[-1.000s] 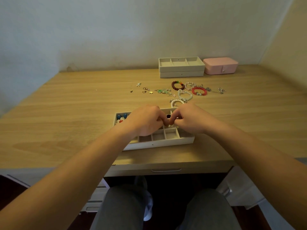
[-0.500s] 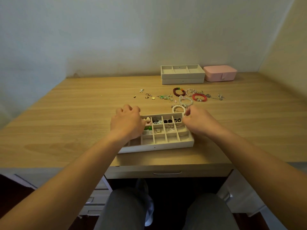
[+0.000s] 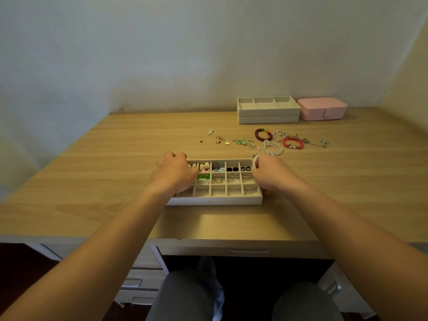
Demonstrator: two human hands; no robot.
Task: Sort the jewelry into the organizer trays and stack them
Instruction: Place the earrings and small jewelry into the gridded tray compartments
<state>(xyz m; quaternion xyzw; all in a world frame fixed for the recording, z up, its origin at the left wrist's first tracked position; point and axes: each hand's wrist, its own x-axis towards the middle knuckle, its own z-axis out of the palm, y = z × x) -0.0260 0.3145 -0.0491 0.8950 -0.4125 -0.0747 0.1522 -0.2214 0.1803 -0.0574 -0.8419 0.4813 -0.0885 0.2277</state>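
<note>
A white many-celled organizer tray point(image 3: 215, 201) lies on the desk near me, with small earrings and beads in its back cells. My left hand point(image 3: 172, 173) grips the tray's left end and hides that end's cells. My right hand point(image 3: 271, 173) grips the right end, thumb on the rim. Loose jewelry lies beyond the tray: a dark red bead bracelet point(image 3: 263, 134), a red bracelet point(image 3: 293, 143), a pearl bracelet point(image 3: 273, 148) and small earrings point(image 3: 218, 139). Two stacked white trays point(image 3: 268, 109) stand at the back.
A pink jewelry box point(image 3: 322, 108) sits right of the stacked trays against the wall. The wooden desk point(image 3: 115, 172) has a front drawer with a handle point(image 3: 247, 250). My knees show below the desk edge.
Both hands left the middle of the tray, where they were pinched together, and moved apart to its left and right ends. The camera view tilted down a little.
</note>
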